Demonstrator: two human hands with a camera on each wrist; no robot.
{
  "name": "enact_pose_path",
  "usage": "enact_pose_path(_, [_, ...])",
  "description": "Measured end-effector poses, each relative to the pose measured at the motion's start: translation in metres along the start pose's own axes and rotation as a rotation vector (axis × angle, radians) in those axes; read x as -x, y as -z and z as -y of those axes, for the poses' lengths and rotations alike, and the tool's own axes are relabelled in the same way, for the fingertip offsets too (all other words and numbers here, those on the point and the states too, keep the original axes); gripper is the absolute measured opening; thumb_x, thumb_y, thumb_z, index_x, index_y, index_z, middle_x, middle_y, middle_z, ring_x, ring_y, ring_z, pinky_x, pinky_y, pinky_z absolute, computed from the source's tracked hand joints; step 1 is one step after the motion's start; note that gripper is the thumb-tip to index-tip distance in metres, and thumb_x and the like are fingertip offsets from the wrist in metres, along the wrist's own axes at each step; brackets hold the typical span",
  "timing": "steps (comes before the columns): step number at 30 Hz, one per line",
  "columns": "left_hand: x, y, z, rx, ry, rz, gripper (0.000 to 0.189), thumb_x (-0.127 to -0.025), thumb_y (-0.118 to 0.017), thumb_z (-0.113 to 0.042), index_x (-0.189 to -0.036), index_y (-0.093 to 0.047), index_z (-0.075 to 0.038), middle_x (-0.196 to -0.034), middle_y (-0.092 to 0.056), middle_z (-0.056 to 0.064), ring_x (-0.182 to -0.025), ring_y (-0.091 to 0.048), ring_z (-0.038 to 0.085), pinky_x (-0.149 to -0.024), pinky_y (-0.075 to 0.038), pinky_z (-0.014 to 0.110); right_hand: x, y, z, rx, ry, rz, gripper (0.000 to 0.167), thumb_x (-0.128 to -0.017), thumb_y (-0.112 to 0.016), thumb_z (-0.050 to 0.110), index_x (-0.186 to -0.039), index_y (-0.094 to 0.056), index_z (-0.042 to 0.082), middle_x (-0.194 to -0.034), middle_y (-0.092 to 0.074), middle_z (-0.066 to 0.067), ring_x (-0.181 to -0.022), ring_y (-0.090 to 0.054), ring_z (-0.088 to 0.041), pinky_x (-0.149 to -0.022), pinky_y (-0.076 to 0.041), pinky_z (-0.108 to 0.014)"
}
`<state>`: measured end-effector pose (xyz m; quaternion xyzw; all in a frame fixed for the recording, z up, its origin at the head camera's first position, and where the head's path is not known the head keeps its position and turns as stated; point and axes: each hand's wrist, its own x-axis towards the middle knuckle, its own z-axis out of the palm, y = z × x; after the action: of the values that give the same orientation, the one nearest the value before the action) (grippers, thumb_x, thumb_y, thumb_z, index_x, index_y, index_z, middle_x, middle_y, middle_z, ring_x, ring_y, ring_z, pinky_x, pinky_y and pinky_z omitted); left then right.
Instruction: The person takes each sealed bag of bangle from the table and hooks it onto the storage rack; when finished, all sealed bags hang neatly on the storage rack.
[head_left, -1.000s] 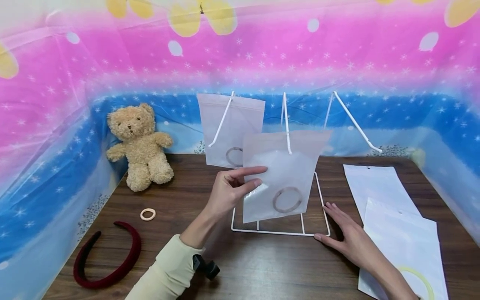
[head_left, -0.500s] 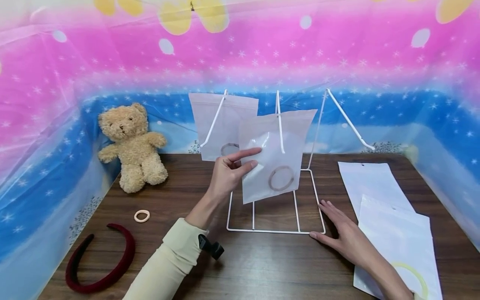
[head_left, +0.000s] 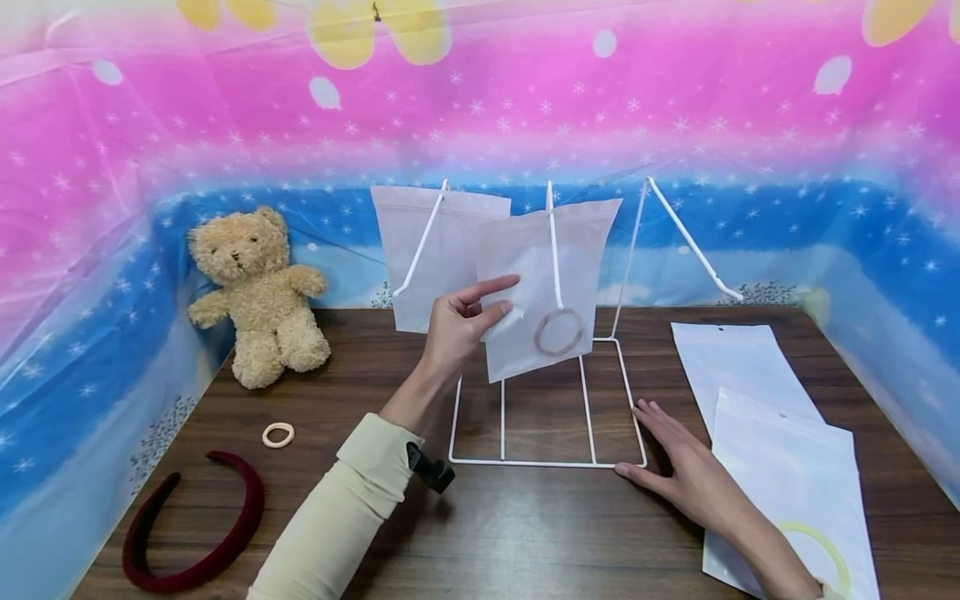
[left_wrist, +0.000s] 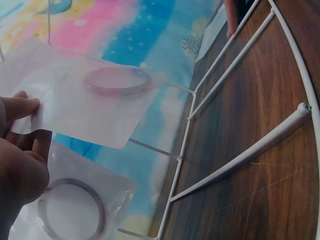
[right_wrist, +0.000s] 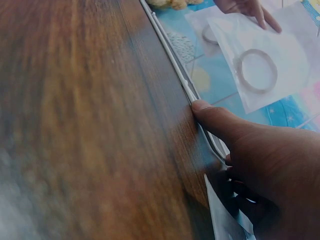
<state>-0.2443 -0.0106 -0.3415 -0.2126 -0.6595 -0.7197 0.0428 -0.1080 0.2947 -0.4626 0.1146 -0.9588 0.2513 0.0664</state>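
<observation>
My left hand (head_left: pixel 456 329) pinches the left edge of a translucent white bag (head_left: pixel 513 250) between thumb and fingers. The bag hangs, slightly tilted, at the middle hook (head_left: pixel 556 258) of a white wire display rack (head_left: pixel 540 464). Inside its lower part shows a brownish bangle (right_wrist: pixel 241 70). Behind and to the left, a second bag (head_left: pixel 420 242) hangs from the left hook, partly covered by the first bag and my left hand. At the front right corner of the rack's base rests my right hand (head_left: pixel 693 483), fingers stretched along the side wire and thumb at the front wire.
Two white bags lie on the right of the table; the nearer bag (head_left: pixel 780 467) shows a yellow-green ring (head_left: pixel 832 554). On the left are a teddy bear (head_left: pixel 258 292), a small pale ring (head_left: pixel 267 437) and a dark red headband (head_left: pixel 251 508). The right hook (head_left: pixel 690 237) carries nothing.
My left hand has carried the bag upward and back along the middle hook, toward the rack's upright part. My right hand has stayed at the base corner. The head view has shifted slightly.
</observation>
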Motion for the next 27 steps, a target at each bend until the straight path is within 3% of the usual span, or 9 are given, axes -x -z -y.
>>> enact_pose_path(3, [-0.001,-0.002,-0.007,0.007,-0.005,-0.002,0.030,-0.089,-0.069,0.001,-0.119,-0.070,-0.002,-0.081,-0.067,0.025,-0.060,-0.057,0.015,-0.055,-0.051,0.024,-0.001,0.000,0.001,0.000,-0.002,0.003,0.092,-0.083,-0.066,0.063,-0.152,-0.037,0.009,-0.155,-0.033,-0.014,-0.142,-0.028,-0.036,-0.102,-0.035,-0.062])
enact_pose_path(6, [-0.006,-0.002,-0.004,0.030,-0.010,-0.005,0.030,-0.089,-0.069,0.002,-0.117,-0.072,-0.004,-0.087,-0.071,0.018,-0.061,-0.058,0.014,-0.055,-0.050,0.024,-0.001,0.000,0.001,0.003,-0.008,0.011,0.093,-0.083,-0.066,0.064,-0.151,-0.037,0.009,-0.155,-0.032,-0.014,-0.142,-0.028,-0.036,-0.102,-0.035,-0.062])
enact_pose_path(9, [-0.009,-0.004,-0.003,0.034,-0.007,-0.010,0.029,-0.089,-0.069,0.002,-0.117,-0.072,-0.004,-0.083,-0.069,0.021,-0.054,-0.050,0.013,-0.050,-0.046,0.023,-0.001,0.000,0.002,0.007,-0.015,0.015,0.093,-0.082,-0.065,0.065,-0.151,-0.037,0.009,-0.155,-0.033,-0.015,-0.142,-0.028,-0.036,-0.102,-0.035,-0.062])
enact_pose_path(13, [-0.012,-0.006,-0.005,0.032,0.002,-0.009,0.029,-0.089,-0.069,0.002,-0.117,-0.072,-0.002,-0.092,-0.070,0.023,-0.055,-0.048,0.013,-0.051,-0.045,0.023,0.000,-0.001,0.001,0.009,-0.015,0.012,0.093,-0.082,-0.065,0.064,-0.151,-0.037,0.009,-0.155,-0.033,-0.015,-0.141,-0.029,-0.037,-0.102,-0.035,-0.062])
enact_pose_path(17, [-0.013,-0.005,-0.004,0.008,-0.022,-0.010,0.029,-0.089,-0.068,0.004,-0.117,-0.071,0.000,-0.109,-0.071,0.015,-0.052,-0.039,0.009,-0.048,-0.039,0.021,0.000,-0.001,0.002,0.005,-0.008,0.005,0.093,-0.082,-0.066,0.064,-0.152,-0.037,0.009,-0.155,-0.033,-0.014,-0.141,-0.029,-0.037,-0.102,-0.035,-0.062])
enact_pose_path(22, [-0.013,-0.004,-0.004,-0.059,-0.059,0.002,0.028,-0.089,-0.069,0.003,-0.117,-0.071,0.000,-0.115,-0.070,0.006,-0.052,-0.033,0.008,-0.050,-0.039,0.022,0.000,-0.001,0.002,0.005,-0.018,0.009,0.094,-0.082,-0.065,0.065,-0.152,-0.037,0.009,-0.155,-0.033,-0.014,-0.142,-0.028,-0.037,-0.102,-0.035,-0.063])
enact_pose_path(27, [-0.020,0.002,0.017,-0.123,-0.109,0.012,0.027,-0.090,-0.070,-0.004,-0.117,-0.073,-0.010,-0.117,-0.070,0.000,-0.053,-0.033,0.011,-0.051,-0.039,0.022,0.000,0.000,0.003,0.007,-0.021,0.017,0.094,-0.082,-0.065,0.065,-0.152,-0.036,0.010,-0.156,-0.032,-0.014,-0.142,-0.028,-0.037,-0.102,-0.035,-0.063])
